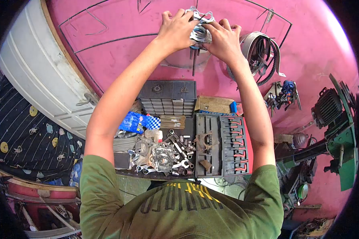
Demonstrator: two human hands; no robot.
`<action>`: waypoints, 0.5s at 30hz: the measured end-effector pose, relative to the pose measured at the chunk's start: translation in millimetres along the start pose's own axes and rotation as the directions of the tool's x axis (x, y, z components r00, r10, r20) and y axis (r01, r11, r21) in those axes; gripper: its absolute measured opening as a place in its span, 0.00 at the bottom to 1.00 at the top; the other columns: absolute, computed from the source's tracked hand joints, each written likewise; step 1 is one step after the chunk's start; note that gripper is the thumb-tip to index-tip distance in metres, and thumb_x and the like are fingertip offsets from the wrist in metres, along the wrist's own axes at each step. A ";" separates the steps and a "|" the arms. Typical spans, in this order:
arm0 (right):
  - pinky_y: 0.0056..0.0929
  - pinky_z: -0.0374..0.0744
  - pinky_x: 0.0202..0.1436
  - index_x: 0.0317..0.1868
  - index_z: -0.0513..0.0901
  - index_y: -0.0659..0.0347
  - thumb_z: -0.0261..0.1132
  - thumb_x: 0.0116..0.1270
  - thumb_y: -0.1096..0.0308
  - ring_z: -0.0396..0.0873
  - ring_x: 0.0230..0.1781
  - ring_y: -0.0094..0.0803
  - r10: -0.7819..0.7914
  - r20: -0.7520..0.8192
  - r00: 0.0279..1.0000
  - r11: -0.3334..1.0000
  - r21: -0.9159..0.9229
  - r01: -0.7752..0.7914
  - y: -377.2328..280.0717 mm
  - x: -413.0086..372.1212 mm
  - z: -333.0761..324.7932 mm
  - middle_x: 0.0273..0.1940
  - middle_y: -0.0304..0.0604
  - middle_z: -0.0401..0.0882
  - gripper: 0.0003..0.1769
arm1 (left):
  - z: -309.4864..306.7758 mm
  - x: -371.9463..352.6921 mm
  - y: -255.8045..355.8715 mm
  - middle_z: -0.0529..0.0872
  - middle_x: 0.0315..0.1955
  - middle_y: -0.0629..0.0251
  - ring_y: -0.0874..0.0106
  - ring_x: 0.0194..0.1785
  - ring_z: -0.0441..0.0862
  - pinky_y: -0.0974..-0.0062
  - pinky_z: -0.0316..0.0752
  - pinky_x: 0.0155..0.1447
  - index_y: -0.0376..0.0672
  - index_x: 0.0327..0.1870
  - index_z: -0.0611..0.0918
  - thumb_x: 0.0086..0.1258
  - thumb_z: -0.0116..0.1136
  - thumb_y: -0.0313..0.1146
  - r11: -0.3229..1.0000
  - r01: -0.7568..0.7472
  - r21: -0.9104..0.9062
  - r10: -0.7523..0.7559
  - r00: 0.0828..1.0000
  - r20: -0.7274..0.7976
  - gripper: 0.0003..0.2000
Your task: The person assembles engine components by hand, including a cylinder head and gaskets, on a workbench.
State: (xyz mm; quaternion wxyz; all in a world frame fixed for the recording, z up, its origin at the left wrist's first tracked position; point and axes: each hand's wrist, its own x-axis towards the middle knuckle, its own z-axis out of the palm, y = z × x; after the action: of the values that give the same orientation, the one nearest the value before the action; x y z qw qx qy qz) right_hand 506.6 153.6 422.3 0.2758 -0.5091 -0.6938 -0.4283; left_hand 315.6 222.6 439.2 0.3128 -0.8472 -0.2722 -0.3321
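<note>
My left hand [177, 28] and my right hand [223, 40] are both raised against the pink wall [119, 24], side by side. Between them they grip a bundle of thin metal gaskets and rings [200, 24] that hangs on the wall. The fingers of both hands curl around the bundle's edges. Part of the bundle is hidden behind my fingers.
Below my arms lies a tray of wrenches, sockets and engine parts [163, 153], a black tool case with red-handled tools [231, 145], a small drawer cabinet [167, 97] and a cardboard box [213, 104]. Belts [263, 51] hang on the wall at right. A green machine [339, 139] stands far right.
</note>
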 end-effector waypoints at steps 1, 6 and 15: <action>0.60 0.70 0.59 0.52 0.89 0.50 0.83 0.48 0.51 0.78 0.59 0.36 -0.002 0.016 1.000 1.000 0.017 0.002 0.9 0.3 0.7 0.52 0.31 0.86 0.30 | 0.9 1.0 0.5 0.80 0.63 0.71 0.68 0.67 0.75 0.38 0.64 0.63 0.55 0.62 0.86 0.53 0.78 0.51 1.000 -0.013 0.018 0.013 1.000 0.000 0.32; 0.62 0.70 0.60 0.53 0.89 0.49 0.82 0.49 0.53 0.78 0.59 0.35 0.023 0.045 0.999 0.994 0.106 -0.028 3.2 0.1 1.6 0.53 0.30 0.87 0.29 | 2.2 4.9 3.1 0.80 0.61 0.69 0.67 0.66 0.75 0.39 0.64 0.63 0.54 0.62 0.85 0.54 0.77 0.49 0.999 0.010 0.033 -0.012 0.998 0.064 0.31; 0.59 0.71 0.59 0.54 0.89 0.47 0.81 0.50 0.54 0.79 0.58 0.35 0.023 -0.012 1.000 0.992 0.128 -0.021 2.5 -4.0 -4.2 0.55 0.28 0.87 0.28 | -4.0 -4.8 6.1 0.81 0.61 0.69 0.67 0.66 0.75 0.41 0.63 0.63 0.54 0.63 0.85 0.56 0.77 0.47 0.997 0.052 -0.049 -0.053 0.998 -0.017 0.30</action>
State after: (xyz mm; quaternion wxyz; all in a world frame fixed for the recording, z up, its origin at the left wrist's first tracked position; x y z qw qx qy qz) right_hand 510.1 148.3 421.9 0.3171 -0.4952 -0.7122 -0.3834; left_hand 315.1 214.5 436.0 0.2859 -0.8441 -0.2833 -0.3543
